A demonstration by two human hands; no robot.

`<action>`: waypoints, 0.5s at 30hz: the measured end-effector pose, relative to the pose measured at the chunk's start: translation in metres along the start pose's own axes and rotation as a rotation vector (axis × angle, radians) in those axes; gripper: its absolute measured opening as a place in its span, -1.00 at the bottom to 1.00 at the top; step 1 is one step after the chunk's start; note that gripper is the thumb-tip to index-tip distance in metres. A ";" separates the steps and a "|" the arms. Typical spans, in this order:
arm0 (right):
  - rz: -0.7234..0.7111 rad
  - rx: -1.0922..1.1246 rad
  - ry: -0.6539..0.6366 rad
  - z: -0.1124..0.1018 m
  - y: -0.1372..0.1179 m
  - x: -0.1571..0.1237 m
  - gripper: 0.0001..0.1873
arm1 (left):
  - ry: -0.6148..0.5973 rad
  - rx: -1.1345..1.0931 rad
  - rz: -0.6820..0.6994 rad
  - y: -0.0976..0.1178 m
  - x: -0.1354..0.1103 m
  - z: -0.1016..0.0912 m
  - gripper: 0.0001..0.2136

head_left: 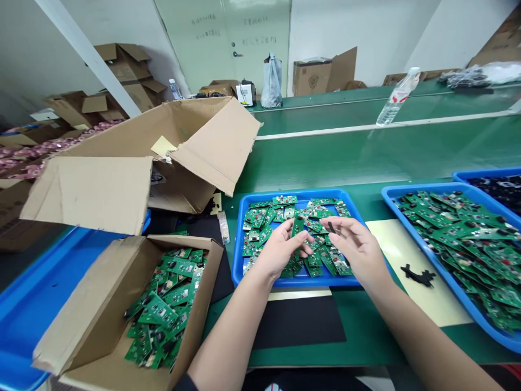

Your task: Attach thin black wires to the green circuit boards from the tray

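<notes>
Left hand (284, 245): clamped on a board (298, 227); steady it by the edges.
Right hand (358, 244): pinching a strip (331, 227); grip lightly.

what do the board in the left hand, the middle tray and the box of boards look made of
Board in the left hand: perhaps fibreglass, smooth green, with small mounted parts.
Middle tray: probably moulded plastic, smooth blue, with rounded corners.
Box of boards: likely cardboard, matte brown, with folded flaps.
</notes>
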State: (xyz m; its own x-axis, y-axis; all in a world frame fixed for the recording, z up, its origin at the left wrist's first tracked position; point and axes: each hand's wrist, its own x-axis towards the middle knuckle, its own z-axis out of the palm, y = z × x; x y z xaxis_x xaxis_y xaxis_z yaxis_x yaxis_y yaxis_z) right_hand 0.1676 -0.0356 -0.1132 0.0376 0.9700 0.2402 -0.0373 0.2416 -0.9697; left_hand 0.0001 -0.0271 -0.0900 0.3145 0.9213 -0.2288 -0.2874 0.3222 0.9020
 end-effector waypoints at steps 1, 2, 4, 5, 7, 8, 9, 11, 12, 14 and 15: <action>-0.011 0.007 -0.013 0.000 0.000 -0.001 -0.81 | 0.008 -0.016 0.000 0.000 0.000 0.001 -0.58; -0.023 0.019 -0.028 -0.001 0.001 -0.001 -0.82 | 0.015 -0.029 0.002 0.001 0.000 0.001 -0.57; -0.034 0.052 -0.056 -0.001 0.001 -0.002 -0.83 | 0.043 -0.051 0.020 0.002 -0.001 0.002 -0.62; -0.025 0.068 -0.065 -0.002 0.002 -0.003 -0.82 | 0.070 -0.059 0.036 0.002 -0.001 0.002 -0.64; 0.015 0.093 -0.060 -0.004 0.003 -0.004 -0.80 | 0.133 -0.069 0.069 0.002 -0.002 0.002 -0.64; 0.045 0.099 -0.051 -0.005 0.004 -0.004 -0.79 | 0.160 -0.071 0.080 0.002 -0.002 0.003 -0.65; 0.076 0.098 -0.039 -0.005 0.005 -0.004 -0.79 | 0.179 -0.070 0.086 0.001 -0.002 0.003 -0.65; 0.134 0.078 -0.020 -0.006 0.007 -0.005 -0.79 | 0.193 -0.064 0.086 0.000 -0.002 0.004 -0.66; 0.159 0.063 -0.016 -0.007 0.008 -0.005 -0.77 | 0.191 -0.059 0.082 0.000 -0.002 0.004 -0.66; 0.189 0.045 -0.014 -0.006 0.009 -0.004 -0.74 | 0.182 -0.051 0.070 0.001 -0.003 0.005 -0.66; 0.196 0.048 -0.015 -0.005 0.009 -0.004 -0.73 | 0.175 -0.050 0.063 0.002 -0.003 0.005 -0.67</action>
State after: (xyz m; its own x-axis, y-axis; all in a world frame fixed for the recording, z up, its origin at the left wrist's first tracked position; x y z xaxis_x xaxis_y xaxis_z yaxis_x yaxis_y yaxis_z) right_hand 0.1723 -0.0374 -0.1227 0.0096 0.9988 0.0484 -0.0904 0.0490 -0.9947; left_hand 0.0030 -0.0301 -0.0854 0.1336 0.9624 -0.2364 -0.3477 0.2689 0.8982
